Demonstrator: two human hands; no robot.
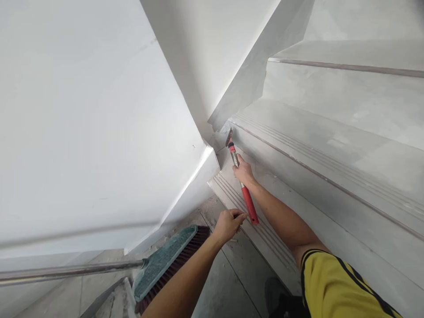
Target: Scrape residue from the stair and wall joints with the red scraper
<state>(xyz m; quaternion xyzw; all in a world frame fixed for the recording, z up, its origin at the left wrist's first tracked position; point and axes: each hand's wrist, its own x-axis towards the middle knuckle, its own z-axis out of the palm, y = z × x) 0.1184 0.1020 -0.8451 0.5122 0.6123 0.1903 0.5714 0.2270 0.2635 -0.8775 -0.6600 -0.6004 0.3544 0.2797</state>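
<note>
while your right hand (244, 170) is closed round the red-handled hammer (241, 182), its head sits in the corner where the step (265, 229) meets the wall (99, 110). your left hand (228, 224) is curled, fingertips by the handle end; a glancing blow could chip the step's edge.

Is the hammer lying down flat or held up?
Held up: the right hand grips the hammer mid-handle, head in the stair corner.

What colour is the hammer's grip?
Red, on the hammer in the right hand; head view.
</note>
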